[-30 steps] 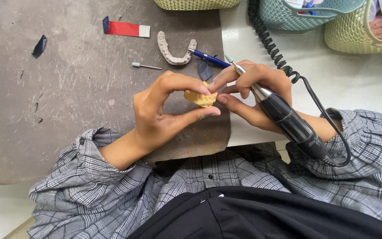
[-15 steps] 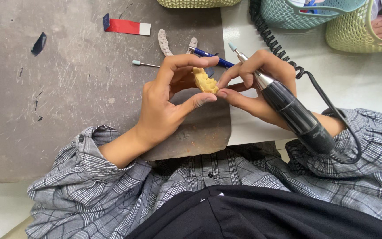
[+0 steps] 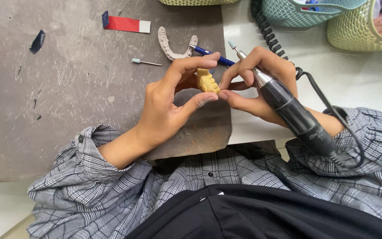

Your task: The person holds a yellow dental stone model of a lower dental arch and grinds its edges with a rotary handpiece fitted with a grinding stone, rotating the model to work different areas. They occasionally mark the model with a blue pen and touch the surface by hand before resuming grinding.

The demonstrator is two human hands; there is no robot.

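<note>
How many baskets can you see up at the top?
3. A green basket pokes in at the top edge above the grey mat, a teal basket sits right of it, and a light green basket fills the top right corner. More may lie out of view.

- Dental lab bench, small workshop setup.
- Scratched, stained grey work mat [image 3: 67, 97] laid over a white table [image 3: 345, 75]; heavy wear marks all over it.
- Grey horseshoe-shaped teeth cast [image 3: 169, 48] lying on the mat, a yellow teeth model [image 3: 207, 81] held above it.
- Black and silver rotary handpiece [image 3: 288, 110] with a small grinding tip, fed by a coiled black cord [image 3: 266, 31].
- Spare grinding bit [image 3: 146, 62] loose on the mat, blue pen [image 3: 206, 52] just beside the cast.
- Red, white and blue strip [image 3: 125, 25] and a dark scrap [image 3: 37, 41] near the far edge.
- Plastic woven baskets [image 3: 354, 22] in teal and pale green at the back holding supplies.
</note>
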